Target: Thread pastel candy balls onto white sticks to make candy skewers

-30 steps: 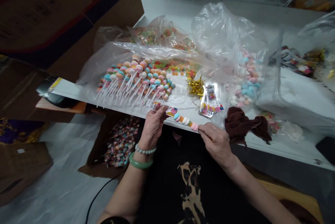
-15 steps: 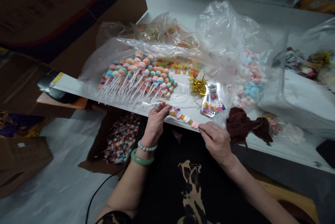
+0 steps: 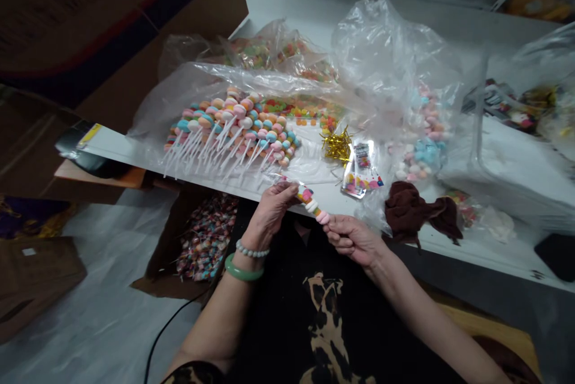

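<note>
Between my two hands is a candy skewer (image 3: 311, 206) of pink, white and orange pieces, with a printed wrapper at its upper left part. My left hand (image 3: 279, 204), wearing a beaded bracelet and a green bangle, is closed on the wrapped end. At the lower right end, the fingers of my right hand (image 3: 349, 236) pinch the skewer near the last pink piece. Just beyond lie a heap of marshmallow skewers (image 3: 229, 126) with white sticks, a pile of gold twist ties (image 3: 336, 145) and silver printed pouches (image 3: 360, 169).
Clear plastic bags (image 3: 377, 54) and gummy candies (image 3: 296, 109) lie at the back of the white table (image 3: 287, 3). A brown cloth (image 3: 415, 210) rests to the right. Below the table edge, a cardboard box (image 3: 157, 252) holds many wrapped candies. A large carton (image 3: 197, 42) stands at left.
My right hand has moved left, closer to my left hand, and its fingers have shifted on the skewer's end. Less of the skewer shows between the hands, and the view has shifted slightly.
</note>
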A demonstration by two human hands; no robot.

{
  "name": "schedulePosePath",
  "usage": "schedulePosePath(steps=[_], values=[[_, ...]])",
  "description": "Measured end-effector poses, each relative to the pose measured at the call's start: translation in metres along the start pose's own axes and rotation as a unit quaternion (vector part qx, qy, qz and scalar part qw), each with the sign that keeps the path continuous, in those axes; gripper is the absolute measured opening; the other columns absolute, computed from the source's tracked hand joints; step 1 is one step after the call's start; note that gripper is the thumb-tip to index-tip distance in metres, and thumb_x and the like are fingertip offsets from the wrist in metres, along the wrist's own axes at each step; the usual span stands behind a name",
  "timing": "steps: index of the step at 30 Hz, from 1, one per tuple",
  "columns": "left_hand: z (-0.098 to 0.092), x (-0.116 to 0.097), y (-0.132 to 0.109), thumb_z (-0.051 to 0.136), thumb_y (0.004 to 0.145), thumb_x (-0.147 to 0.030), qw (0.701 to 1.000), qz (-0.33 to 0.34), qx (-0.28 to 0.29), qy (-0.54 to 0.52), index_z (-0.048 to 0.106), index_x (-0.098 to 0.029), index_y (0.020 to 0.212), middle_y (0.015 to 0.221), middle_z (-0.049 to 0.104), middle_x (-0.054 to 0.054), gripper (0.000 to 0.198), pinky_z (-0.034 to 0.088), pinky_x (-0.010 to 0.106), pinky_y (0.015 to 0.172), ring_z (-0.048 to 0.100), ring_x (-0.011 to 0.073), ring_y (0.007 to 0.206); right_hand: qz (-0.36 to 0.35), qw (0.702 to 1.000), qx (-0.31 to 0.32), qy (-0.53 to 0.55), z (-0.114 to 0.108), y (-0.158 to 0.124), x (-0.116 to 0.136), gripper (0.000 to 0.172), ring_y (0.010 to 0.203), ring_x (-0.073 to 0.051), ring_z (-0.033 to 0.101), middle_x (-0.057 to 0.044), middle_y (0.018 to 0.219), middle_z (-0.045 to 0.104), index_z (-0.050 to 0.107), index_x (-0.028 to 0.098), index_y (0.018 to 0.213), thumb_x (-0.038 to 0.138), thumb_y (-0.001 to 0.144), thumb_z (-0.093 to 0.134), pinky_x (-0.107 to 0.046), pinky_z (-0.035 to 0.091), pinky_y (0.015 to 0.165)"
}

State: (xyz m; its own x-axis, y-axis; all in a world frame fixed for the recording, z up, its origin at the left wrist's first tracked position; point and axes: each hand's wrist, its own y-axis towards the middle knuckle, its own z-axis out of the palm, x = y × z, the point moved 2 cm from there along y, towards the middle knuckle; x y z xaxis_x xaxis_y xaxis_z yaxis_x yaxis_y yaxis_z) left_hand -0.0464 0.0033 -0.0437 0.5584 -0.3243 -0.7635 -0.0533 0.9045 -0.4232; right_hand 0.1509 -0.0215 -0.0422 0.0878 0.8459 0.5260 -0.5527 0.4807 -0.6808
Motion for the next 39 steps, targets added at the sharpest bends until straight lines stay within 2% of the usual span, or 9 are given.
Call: schedulePosePath(steps=[2,5,8,14,18,21,26,32,39], values=[[-0.001,0.001,0.001,0.085,0.06,-0.032,1.0,-0.012,-0.004,-0.007,0.072,-0.011,0.078,0.07,0.071,0.005,0.031,0.051,0.024,0.063,0.064,0.0129,0.06,-0.077,0.991,-0.082,-0.071,0.003,0.002,0.0,0.022,0.04,-0.003,0.022,0.007,0.054,0.046,0.062,0.015,0.077,0.033,0.067,0.07,-0.019,0.01,0.04],[0.002,0.004,0.001,0.085,0.06,-0.031,1.0,-0.01,-0.001,-0.022,0.071,-0.011,0.08,0.071,0.07,0.004,0.032,0.051,0.022,0.064,0.063,0.011,0.061,-0.235,0.932,-0.2,-0.193,0.011,0.004,0.005,0.017,0.051,-0.008,0.04,0.004,0.057,0.051,0.064,0.017,0.069,0.034,0.072,0.064,-0.021,0.027,0.048],[0.012,0.009,-0.001,0.084,0.063,-0.035,0.999,0.014,0.0,-0.047,0.068,-0.012,0.075,0.072,0.069,0.003,0.031,0.051,0.024,0.069,0.066,0.0138,0.068,-0.3,0.901,-0.217,-0.228,0.022,0.012,0.008,0.016,0.059,-0.011,0.046,0.003,0.059,0.052,0.065,0.018,0.069,0.032,0.074,0.062,-0.023,0.035,0.056],[0.022,0.018,-0.004,0.081,0.066,-0.041,0.999,-0.006,-0.026,-0.043,0.066,-0.012,0.083,0.076,0.07,0.006,0.037,0.052,0.025,0.068,0.068,0.0154,0.071,-0.122,0.988,-0.092,-0.002,0.034,0.033,0.006,0.027,0.039,-0.003,0.021,0.008,0.054,0.046,0.061,0.017,0.079,0.036,0.062,0.07,-0.02,0.009,0.04],[0.013,0.012,-0.002,0.083,0.065,-0.036,0.998,-0.052,0.0,-0.038,0.067,-0.011,0.084,0.08,0.07,0.007,0.035,0.054,0.028,0.074,0.067,0.0147,0.071,-0.187,0.969,-0.157,-0.042,0.029,0.031,0.013,0.024,0.043,-0.005,0.029,0.006,0.052,0.047,0.063,0.016,0.074,0.037,0.063,0.069,-0.021,0.013,0.042],[0.007,-0.002,0.003,0.085,0.062,-0.025,0.998,-0.012,0.006,-0.067,0.068,-0.015,0.095,0.09,0.071,0.005,0.039,0.054,0.025,0.077,0.068,0.0132,0.077,-0.225,0.955,-0.171,-0.083,0.025,0.029,0.018,0.021,0.049,-0.008,0.038,0.004,0.054,0.05,0.066,0.017,0.073,0.036,0.064,0.068,-0.021,0.02,0.045],[-0.001,-0.014,0.016,0.084,0.063,-0.035,0.992,0.011,-0.038,-0.119,0.068,-0.016,0.091,0.083,0.07,0.004,0.038,0.056,0.028,0.069,0.069,0.018,0.076,-0.181,0.963,-0.138,-0.143,0.024,0.027,0.024,0.018,0.045,-0.006,0.034,0.005,0.05,0.05,0.066,0.017,0.068,0.033,0.063,0.066,-0.021,0.019,0.045],[-0.01,-0.011,0.017,0.085,0.06,-0.027,0.979,0.077,-0.148,-0.114,0.066,-0.016,0.075,0.068,0.067,-0.001,0.027,0.05,0.021,0.055,0.063,0.0105,0.058,-0.133,0.978,-0.124,-0.101,0.024,0.029,0.028,0.021,0.038,-0.002,0.027,0.006,0.049,0.049,0.063,0.015,0.069,0.034,0.06,0.069,-0.019,0.012,0.04],[0.007,-0.001,0.006,0.083,0.064,-0.035,0.989,0.083,-0.087,-0.09,0.068,-0.013,0.079,0.071,0.069,0.002,0.03,0.052,0.023,0.065,0.064,0.0107,0.063,-0.083,0.994,-0.059,-0.029,0.023,0.035,0.025,0.02,0.035,0.0,0.021,0.008,0.051,0.046,0.059,0.015,0.078,0.027,0.065,0.07,-0.014,0.008,0.035]])
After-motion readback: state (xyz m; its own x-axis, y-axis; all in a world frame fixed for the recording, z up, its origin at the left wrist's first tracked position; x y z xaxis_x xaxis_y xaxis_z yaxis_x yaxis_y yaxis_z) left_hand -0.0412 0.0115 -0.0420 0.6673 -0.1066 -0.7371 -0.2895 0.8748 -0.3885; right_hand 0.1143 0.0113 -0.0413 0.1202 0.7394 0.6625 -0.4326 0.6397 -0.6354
